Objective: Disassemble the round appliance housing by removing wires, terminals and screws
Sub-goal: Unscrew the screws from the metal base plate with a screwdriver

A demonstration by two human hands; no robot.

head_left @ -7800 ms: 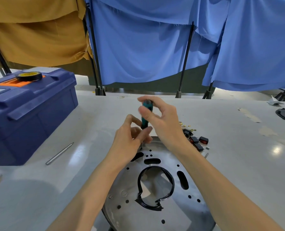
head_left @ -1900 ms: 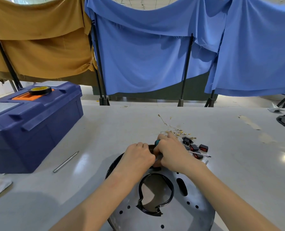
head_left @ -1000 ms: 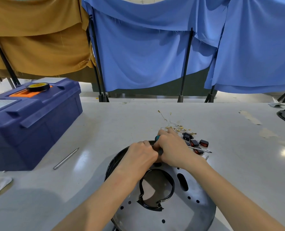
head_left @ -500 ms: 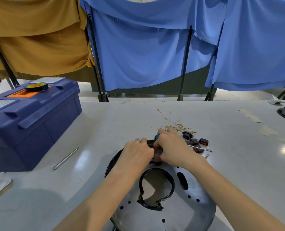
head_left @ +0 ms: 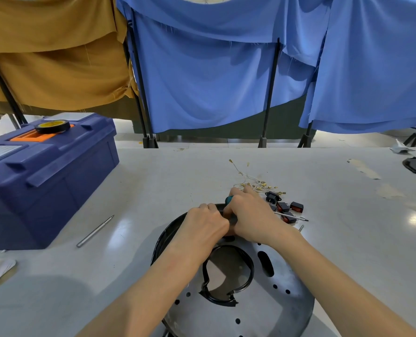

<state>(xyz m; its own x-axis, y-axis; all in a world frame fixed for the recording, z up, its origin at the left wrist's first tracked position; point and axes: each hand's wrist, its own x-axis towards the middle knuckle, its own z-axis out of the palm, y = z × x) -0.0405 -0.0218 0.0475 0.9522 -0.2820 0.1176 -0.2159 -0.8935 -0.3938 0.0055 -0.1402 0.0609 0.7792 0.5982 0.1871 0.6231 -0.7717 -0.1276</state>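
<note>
Curling the left hand (head_left: 203, 224) over the far rim of the round housing (head_left: 270, 310). Gripping the teal screwdriver (head_left: 229, 199) tight in the right hand (head_left: 253, 218), alongside.

table (head_left: 177, 181): grey | on it: toolbox (head_left: 44, 181), rod (head_left: 95, 231), housing (head_left: 263, 310), switches (head_left: 296, 207), wires (head_left: 253, 183)

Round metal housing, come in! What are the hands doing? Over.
Left hand curled at far rim of round grey metal housing, grip hidden. Right hand grips teal-handled screwdriver there. Black rocker switches lie just right, not blocking.
</note>
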